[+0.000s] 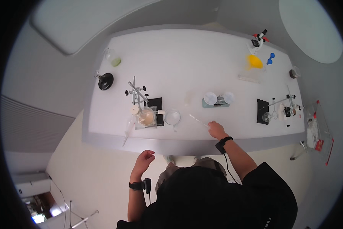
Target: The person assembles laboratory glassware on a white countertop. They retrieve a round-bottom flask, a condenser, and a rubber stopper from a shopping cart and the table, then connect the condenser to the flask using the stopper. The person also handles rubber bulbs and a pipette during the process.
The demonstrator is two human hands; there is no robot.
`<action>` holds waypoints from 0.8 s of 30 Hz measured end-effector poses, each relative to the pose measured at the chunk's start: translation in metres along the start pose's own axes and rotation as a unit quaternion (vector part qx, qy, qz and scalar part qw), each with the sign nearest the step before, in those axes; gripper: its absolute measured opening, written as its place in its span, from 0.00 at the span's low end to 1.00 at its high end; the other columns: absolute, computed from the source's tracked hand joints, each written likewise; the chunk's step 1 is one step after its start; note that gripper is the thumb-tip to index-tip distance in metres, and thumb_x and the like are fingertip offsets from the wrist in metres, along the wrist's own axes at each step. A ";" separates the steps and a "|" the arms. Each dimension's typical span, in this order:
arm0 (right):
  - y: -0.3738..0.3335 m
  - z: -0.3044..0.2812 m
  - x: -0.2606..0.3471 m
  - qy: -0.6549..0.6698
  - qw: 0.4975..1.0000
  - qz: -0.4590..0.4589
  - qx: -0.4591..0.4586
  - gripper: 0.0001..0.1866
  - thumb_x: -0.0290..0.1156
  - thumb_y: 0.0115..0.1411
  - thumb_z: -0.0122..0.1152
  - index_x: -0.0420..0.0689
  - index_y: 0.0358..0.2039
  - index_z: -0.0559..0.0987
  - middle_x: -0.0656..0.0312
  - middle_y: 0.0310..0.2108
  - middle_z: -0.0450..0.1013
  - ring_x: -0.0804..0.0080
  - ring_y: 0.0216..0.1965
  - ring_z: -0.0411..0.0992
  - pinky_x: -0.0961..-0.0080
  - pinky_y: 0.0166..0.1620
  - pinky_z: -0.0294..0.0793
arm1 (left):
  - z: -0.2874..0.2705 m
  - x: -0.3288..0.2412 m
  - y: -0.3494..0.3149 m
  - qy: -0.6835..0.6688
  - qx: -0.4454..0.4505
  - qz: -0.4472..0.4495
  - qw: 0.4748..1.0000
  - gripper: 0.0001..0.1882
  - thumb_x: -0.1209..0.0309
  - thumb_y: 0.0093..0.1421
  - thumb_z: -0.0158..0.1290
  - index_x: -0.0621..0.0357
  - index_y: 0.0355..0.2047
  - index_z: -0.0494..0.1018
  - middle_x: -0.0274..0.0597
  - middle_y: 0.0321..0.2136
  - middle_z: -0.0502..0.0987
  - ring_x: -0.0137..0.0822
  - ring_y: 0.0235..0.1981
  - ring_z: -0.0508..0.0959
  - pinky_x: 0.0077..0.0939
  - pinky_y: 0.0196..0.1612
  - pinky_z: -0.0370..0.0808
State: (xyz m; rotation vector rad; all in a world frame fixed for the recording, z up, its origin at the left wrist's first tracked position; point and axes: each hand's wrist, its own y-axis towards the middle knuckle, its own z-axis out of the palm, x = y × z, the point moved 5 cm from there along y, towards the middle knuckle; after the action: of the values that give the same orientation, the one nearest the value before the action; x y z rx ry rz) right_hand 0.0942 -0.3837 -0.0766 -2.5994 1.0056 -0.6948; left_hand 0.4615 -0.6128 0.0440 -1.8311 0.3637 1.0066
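Observation:
My right hand [216, 130] is closed around one end of a thin pale rod [199, 120], at the front of the white table. The rod points away to the left, toward a round clear glass dish [172, 117]. Off the table's front edge, my left hand [142, 161] hangs with its fingers curled together and nothing visible in them. Left of the dish, a metal stand [137, 95] carries a stoppered glass flask [146, 116] with tan contents. A clear, narrow-tipped glass piece [129, 128] lies beside it.
A pale green balance [216, 104] with two white pans stands beyond my right hand. Another stand [282, 100] with glassware is at the right. A microscope [257, 42], a yellow object [255, 61] and blue dumbbell-shaped piece [270, 58] sit far right. A black-based object [106, 81] stands far left.

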 end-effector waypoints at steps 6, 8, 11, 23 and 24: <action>0.028 -0.005 -0.012 -0.037 0.996 -0.060 0.050 0.09 0.30 0.56 0.58 0.40 0.35 0.75 0.50 0.41 0.71 0.51 0.43 0.73 0.58 0.45 0.74 | 0.060 0.049 -0.044 -0.081 -0.088 -0.097 0.988 0.15 0.69 0.57 0.56 0.61 0.43 0.73 0.36 0.31 0.77 0.27 0.35 0.74 0.23 0.42 0.70; 0.029 -0.003 -0.020 -0.036 0.996 -0.066 0.049 0.08 0.29 0.56 0.58 0.40 0.35 0.76 0.50 0.41 0.71 0.51 0.42 0.73 0.58 0.45 0.74 | 0.078 0.041 -0.056 -0.099 -0.083 -0.097 0.987 0.15 0.69 0.57 0.55 0.61 0.44 0.73 0.36 0.32 0.78 0.28 0.36 0.74 0.23 0.43 0.70; 0.035 -0.002 -0.019 -0.033 0.995 -0.083 0.034 0.07 0.29 0.56 0.57 0.40 0.34 0.77 0.50 0.41 0.70 0.52 0.42 0.73 0.58 0.45 0.74 | 0.084 0.030 -0.067 -0.104 -0.088 -0.075 0.988 0.15 0.69 0.57 0.55 0.61 0.44 0.73 0.37 0.33 0.78 0.28 0.38 0.75 0.23 0.43 0.69; 0.008 -0.005 -0.019 -0.092 0.990 -0.068 -0.087 0.25 0.29 0.57 0.54 0.41 0.56 0.68 0.53 0.43 0.70 0.55 0.47 0.70 0.60 0.48 0.72 | 0.080 0.040 -0.045 -0.056 -0.067 -0.036 0.995 0.16 0.68 0.58 0.53 0.62 0.45 0.73 0.37 0.33 0.78 0.29 0.38 0.75 0.24 0.44 0.70; -0.001 -0.017 -0.017 -0.087 0.990 -0.064 -0.095 0.25 0.30 0.57 0.55 0.41 0.55 0.69 0.52 0.43 0.70 0.55 0.47 0.70 0.59 0.48 0.72 | 0.084 0.043 -0.038 -0.054 -0.053 -0.031 0.997 0.16 0.67 0.58 0.52 0.62 0.45 0.73 0.37 0.34 0.78 0.30 0.39 0.76 0.25 0.45 0.70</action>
State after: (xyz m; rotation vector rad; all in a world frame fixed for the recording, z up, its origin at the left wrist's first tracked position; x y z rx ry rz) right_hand 0.0753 -0.3723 -0.0675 -2.8501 0.8984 -0.4065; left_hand 0.4716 -0.5145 0.0196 -1.8611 0.1893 1.0949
